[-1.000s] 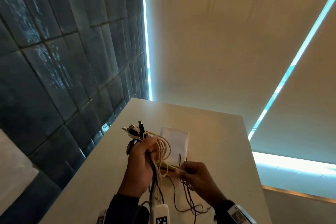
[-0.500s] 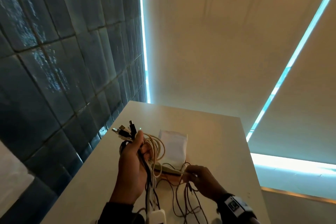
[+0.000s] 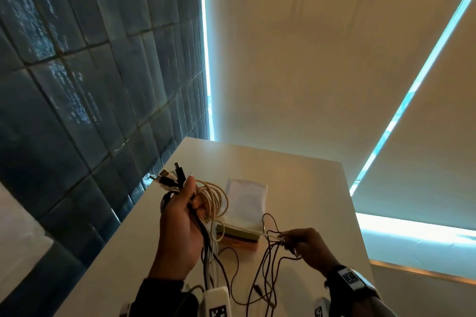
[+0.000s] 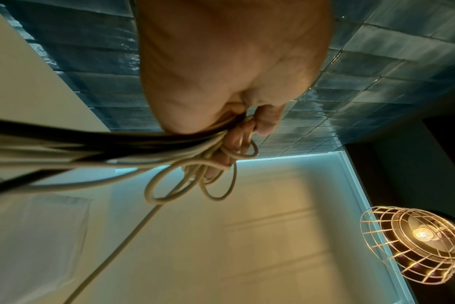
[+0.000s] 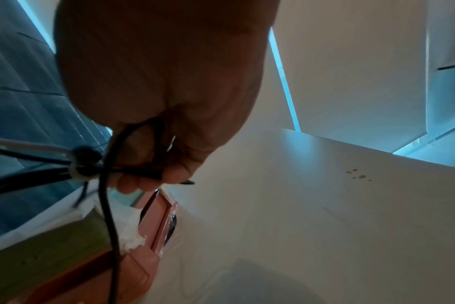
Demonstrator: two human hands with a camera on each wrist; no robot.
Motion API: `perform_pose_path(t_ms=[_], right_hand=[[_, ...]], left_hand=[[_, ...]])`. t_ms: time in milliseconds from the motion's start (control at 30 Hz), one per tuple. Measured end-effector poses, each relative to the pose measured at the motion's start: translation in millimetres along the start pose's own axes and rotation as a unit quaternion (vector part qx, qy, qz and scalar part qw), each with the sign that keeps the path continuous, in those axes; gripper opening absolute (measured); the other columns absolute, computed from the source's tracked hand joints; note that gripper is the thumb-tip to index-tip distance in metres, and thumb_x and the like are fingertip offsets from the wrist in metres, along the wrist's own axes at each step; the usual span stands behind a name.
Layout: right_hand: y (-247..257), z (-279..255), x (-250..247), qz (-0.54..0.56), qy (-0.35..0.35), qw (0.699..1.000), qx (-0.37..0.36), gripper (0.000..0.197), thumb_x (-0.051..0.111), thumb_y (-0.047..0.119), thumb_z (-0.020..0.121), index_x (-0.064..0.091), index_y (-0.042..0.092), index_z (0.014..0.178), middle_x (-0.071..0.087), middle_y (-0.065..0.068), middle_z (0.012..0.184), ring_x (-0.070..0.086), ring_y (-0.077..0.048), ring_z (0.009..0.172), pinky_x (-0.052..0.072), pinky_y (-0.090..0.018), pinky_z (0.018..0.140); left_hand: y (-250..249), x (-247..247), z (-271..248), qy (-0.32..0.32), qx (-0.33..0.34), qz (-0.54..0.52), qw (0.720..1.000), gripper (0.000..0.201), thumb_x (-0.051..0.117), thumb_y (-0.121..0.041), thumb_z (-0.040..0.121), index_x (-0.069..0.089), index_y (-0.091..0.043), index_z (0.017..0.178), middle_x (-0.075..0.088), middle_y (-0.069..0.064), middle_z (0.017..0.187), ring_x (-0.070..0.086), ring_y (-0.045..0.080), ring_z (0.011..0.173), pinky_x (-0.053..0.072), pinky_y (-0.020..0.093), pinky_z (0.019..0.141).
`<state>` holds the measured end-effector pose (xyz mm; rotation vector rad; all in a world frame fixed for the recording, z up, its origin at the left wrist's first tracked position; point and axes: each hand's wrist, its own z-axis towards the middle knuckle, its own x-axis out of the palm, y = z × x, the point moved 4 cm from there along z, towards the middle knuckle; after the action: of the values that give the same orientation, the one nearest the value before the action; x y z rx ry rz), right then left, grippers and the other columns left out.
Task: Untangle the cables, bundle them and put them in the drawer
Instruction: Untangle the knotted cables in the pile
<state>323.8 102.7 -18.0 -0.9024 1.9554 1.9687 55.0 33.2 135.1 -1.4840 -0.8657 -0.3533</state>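
Several cables (image 3: 206,203), cream coils and black plug ends among them, sit bunched in the left hand (image 3: 180,229), fingers curled tight around them above the tabletop's (image 3: 309,188) left edge. Rightward, the right hand (image 3: 306,247) pinches a thin dark cable (image 3: 268,255) trailing toward the near edge.

Indoor room, likely a home or a styled living space; exact kind could not be told. Glossy dark blue-green wall tiles (image 3: 77,110) stood at 9 o'clock. Drawn cream roller blinds (image 3: 309,59) at 12, daylight leaking at their edges. A white table (image 3: 296,183) below. A wire-cage pendant lamp (image 4: 416,246) was lit overhead.
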Motion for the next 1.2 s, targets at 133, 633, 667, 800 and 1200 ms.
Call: perform_pose_path(t_ms=[133,633,667,800,1200], right_hand=[[-7.2,0.5,-3.7,0.002,-0.038,0.997,0.069,0.016,0.071,0.003,0.082,0.077,0.017,0.075,0.072,-0.005,0.065,0.061,-0.010,0.054,0.053,-0.026,0.056],[86.6,-18.1,-1.8,-0.359,0.065,0.929,0.061,0.087,0.071,0.025,0.078,0.022,0.020,0.150,0.009,-0.006,0.160,0.002,-0.030,0.148,0.010,-0.044,0.119],[100.5,-22.2,-1.6,-0.379,0.069,0.921,0.053,0.089,0.070,0.023,0.079,0.018,0.019,0.151,0.003,-0.007,0.161,-0.004,-0.031,0.148,0.005,-0.045,0.119],[143.2,-30.9,15.8,-0.216,0.110,0.968,-0.069,0.078,0.071,0.030,0.081,0.031,0.022,0.147,0.024,-0.001,0.156,0.020,-0.018,0.144,0.020,-0.032,0.118],[70.0,-1.1,57.3,0.308,0.027,0.951,0.001,0.028,0.079,0.034,0.070,0.071,0.008,0.064,0.061,-0.003,0.064,0.053,-0.014,0.066,0.042,-0.027,0.066]], left_hand=[[5.1,8.1,-2.7,0.010,-0.010,-0.006,1.000,0.027,0.058,-0.032,0.084,0.046,-0.017,0.064,0.035,-0.002,0.057,0.033,0.011,0.052,0.031,0.026,0.059],[18.5,20.0,5.0,0.010,-0.036,-0.002,0.999,0.025,0.058,-0.032,0.082,0.047,-0.018,0.065,0.034,-0.001,0.059,0.032,0.011,0.052,0.028,0.025,0.056],[20.2,21.0,5.3,0.010,-0.039,0.000,0.999,0.025,0.057,-0.031,0.082,0.047,-0.018,0.064,0.034,-0.001,0.059,0.032,0.011,0.052,0.028,0.025,0.056],[23.0,25.9,7.2,0.016,-0.033,0.004,0.999,0.028,0.057,-0.031,0.083,0.048,-0.018,0.060,0.034,-0.002,0.057,0.031,0.011,0.051,0.029,0.025,0.053],[-30.2,3.6,15.0,-0.003,0.042,-0.049,0.998,0.029,0.046,-0.027,0.097,0.043,-0.019,0.070,0.035,-0.006,0.057,0.032,0.007,0.050,0.032,0.017,0.049]])
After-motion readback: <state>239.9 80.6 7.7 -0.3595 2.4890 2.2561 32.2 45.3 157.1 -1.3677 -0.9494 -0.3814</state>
